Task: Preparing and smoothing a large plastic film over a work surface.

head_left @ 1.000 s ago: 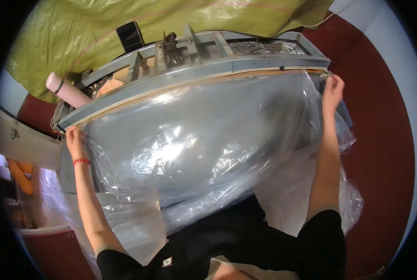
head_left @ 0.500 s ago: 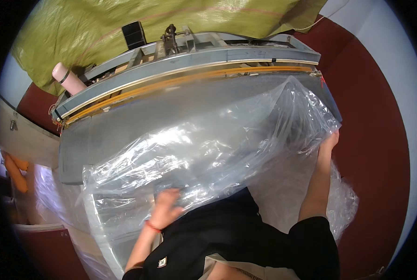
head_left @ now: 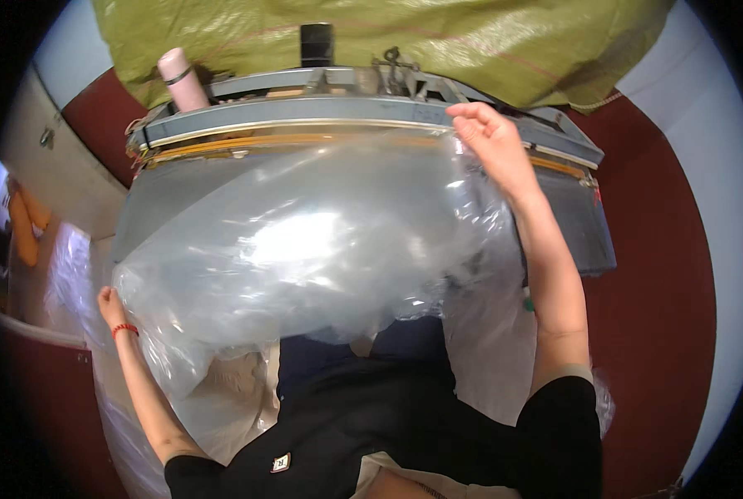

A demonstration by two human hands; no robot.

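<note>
A large sheet of clear plastic film [head_left: 355, 216], perhaps a bag, spreads between my hands over a long grey bench top [head_left: 567, 224]. At the far left my left hand [head_left: 112, 306] is closed on the film's left corner. My right hand [head_left: 492, 141] reaches toward the far side, its fingers bent around the film's upper right corner, close to the metal bar [head_left: 305, 112] of the bench frame. Bright glare covers the middle of the film, and its lower edge hangs crumpled in front of my body.
Orange strips [head_left: 247, 145] run along the bar. Behind it stand a pink bottle [head_left: 184, 81], a black flat panel [head_left: 317, 46] and a metal clamp-like part [head_left: 395, 71]. A yellow-green tarp [head_left: 471, 41] hangs at the back. More film [head_left: 72, 266] lies at left.
My left hand has moved left and now grips the film's left end. My right hand has swung up and inward with its corner, stretching the film wider. The view has shifted.
</note>
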